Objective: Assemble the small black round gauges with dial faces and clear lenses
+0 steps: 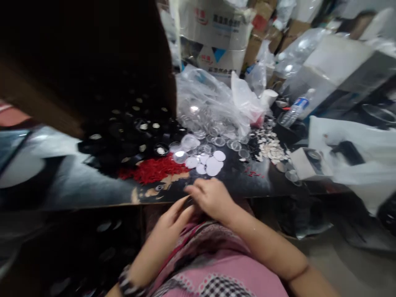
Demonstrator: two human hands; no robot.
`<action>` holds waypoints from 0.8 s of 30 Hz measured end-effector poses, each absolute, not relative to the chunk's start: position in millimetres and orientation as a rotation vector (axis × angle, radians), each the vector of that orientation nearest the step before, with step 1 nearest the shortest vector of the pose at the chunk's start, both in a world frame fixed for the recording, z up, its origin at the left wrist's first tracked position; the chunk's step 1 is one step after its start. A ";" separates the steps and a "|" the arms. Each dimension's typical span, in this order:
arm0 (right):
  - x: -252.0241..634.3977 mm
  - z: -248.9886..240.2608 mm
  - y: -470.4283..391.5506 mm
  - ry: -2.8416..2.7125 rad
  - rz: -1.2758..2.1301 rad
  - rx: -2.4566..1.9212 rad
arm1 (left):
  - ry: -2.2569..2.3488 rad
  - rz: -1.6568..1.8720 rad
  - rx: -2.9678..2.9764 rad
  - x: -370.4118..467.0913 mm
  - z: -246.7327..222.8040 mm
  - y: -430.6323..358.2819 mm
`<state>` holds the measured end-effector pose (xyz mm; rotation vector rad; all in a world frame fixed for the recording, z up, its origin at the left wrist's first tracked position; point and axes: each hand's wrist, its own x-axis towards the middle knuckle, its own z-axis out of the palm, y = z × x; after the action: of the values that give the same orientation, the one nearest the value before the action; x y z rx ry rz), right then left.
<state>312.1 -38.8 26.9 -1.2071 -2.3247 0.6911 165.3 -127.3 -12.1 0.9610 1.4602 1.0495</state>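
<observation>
My left hand (172,220) and my right hand (213,199) meet at the front edge of the black table (102,187), just above my lap. Both have curled fingers, with thumbs close together around something small and dark that I cannot make out. Right beyond them lie several white round discs (214,166) and clear round discs (189,142). A heap of small red pieces (157,170) spreads to the left of the discs. Behind it are many black round parts (123,142), spilling from a large dark box (40,90).
A clear plastic bag (213,93) with more clear discs stands at the back. To the right are small off-white pieces (272,147), a plastic bottle (297,110), a small white box (305,164) and a white bag (368,144). The table's edge runs beside my hands.
</observation>
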 end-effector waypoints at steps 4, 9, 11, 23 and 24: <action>316.6 21.3 -44.2 -2.326 1.055 -1.143 | 1.854 0.942 0.896 83.7 -68.8 -173.0; 328.0 8.6 -48.8 -2.233 1.143 -1.134 | 2.064 1.063 1.200 50.3 -64.8 -191.2; 322.6 -0.9 -41.2 -2.250 1.181 -1.138 | 2.075 1.127 1.321 51.1 -48.3 -166.8; 313.0 -14.5 -26.1 -2.286 1.245 -1.143 | 2.059 1.561 1.292 42.7 -34.1 -20.7; 313.7 -15.0 -26.1 -2.290 1.247 -1.125 | 2.045 1.607 1.218 42.8 -34.9 -21.4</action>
<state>313.7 -26.1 -15.0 -1.1253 -2.2900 1.2467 42.8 -21.4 -34.9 1.2182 2.0448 1.6073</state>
